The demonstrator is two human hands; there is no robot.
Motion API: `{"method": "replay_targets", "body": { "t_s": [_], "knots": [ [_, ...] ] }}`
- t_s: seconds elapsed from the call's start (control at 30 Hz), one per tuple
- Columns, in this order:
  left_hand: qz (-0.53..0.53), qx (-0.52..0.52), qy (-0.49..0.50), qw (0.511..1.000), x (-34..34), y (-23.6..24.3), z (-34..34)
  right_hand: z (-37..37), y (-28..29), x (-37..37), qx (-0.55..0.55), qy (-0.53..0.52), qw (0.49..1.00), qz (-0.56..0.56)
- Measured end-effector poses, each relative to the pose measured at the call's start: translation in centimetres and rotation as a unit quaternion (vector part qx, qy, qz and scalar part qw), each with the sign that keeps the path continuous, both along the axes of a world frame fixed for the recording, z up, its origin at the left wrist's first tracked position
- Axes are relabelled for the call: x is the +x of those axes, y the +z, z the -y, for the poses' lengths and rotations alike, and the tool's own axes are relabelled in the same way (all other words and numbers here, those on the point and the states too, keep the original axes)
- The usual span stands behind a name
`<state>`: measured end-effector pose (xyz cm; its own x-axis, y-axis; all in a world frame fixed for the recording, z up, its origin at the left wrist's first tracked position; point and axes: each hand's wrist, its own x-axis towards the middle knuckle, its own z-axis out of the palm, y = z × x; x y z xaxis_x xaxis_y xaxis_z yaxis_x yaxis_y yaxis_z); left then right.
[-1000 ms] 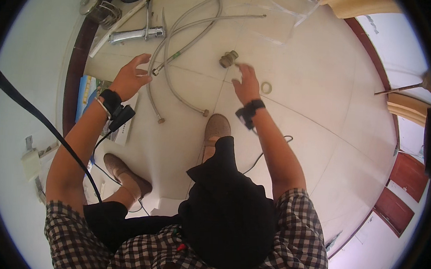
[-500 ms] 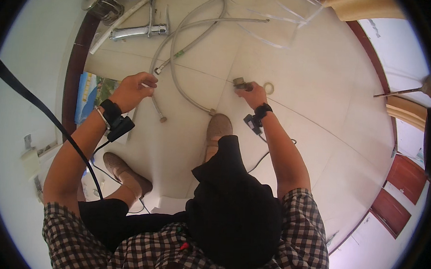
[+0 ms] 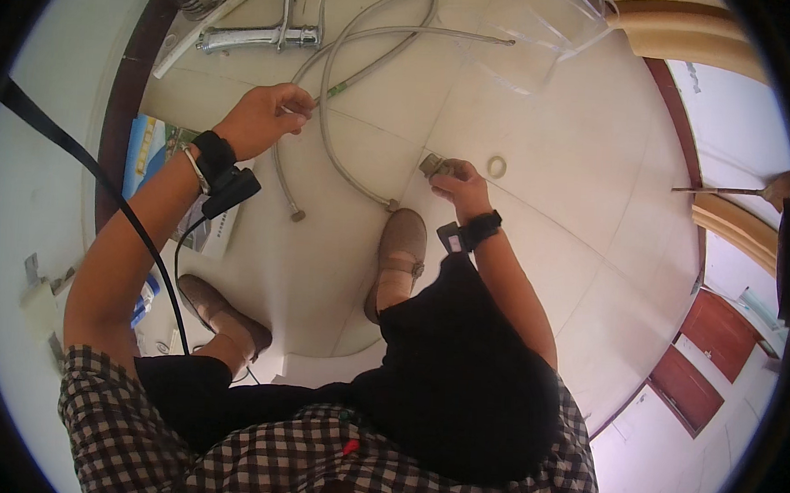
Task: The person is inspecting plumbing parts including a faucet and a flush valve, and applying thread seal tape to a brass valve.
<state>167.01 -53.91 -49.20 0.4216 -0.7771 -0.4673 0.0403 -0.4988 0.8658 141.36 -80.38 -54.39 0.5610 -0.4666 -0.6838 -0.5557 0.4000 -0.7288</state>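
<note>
My left hand is closed, thumb and fingertips pinching the end of a grey braided hose with a green band; the hose's end fitting is hidden by the fingers. In my right hand I grip a small brass-coloured pipe fitting, its round end poking out past the fingers. A second stretch of braided hose curves down between the hands to a nut by my shoe. Another hose end lies on the tiles below my left hand.
A chrome faucet lies at the upper left, beside a white pipe. A pale ring rests right of my right hand. Clear plastic wrapping is at the top. A printed box stands by the left wall. My shoe is near the hose nut.
My left hand has moved up and right onto the hose end, which was free beside its fingertips before. The right hand has shifted slightly down, turning the fitting. The knee has swung right.
</note>
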Motion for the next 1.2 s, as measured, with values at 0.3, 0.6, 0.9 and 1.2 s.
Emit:
{"method": "replay_targets", "body": {
  "t_s": [0.3,0.6,0.9,1.2],
  "knots": [
    [-0.096,-0.122,-0.057,0.986,-6.2,5.9,7.3,-1.4,9.8,2.3,-0.024,0.042,0.987,0.152],
    [0.01,-0.271,-0.023,0.962,-5.6,14.4,7.2,-3.2,20.6,5.0,-0.12,0.105,0.945,0.285],
    [0.098,-0.374,0.073,0.919,-2.3,24.7,2.5,-7.5,31.5,10.3,-0.221,0.106,0.873,0.422],
    [0.005,-0.328,0.105,0.939,-2.0,27.9,-2.4,-12.5,35.3,11.3,-0.29,0.161,0.816,0.474]
  ]
}}
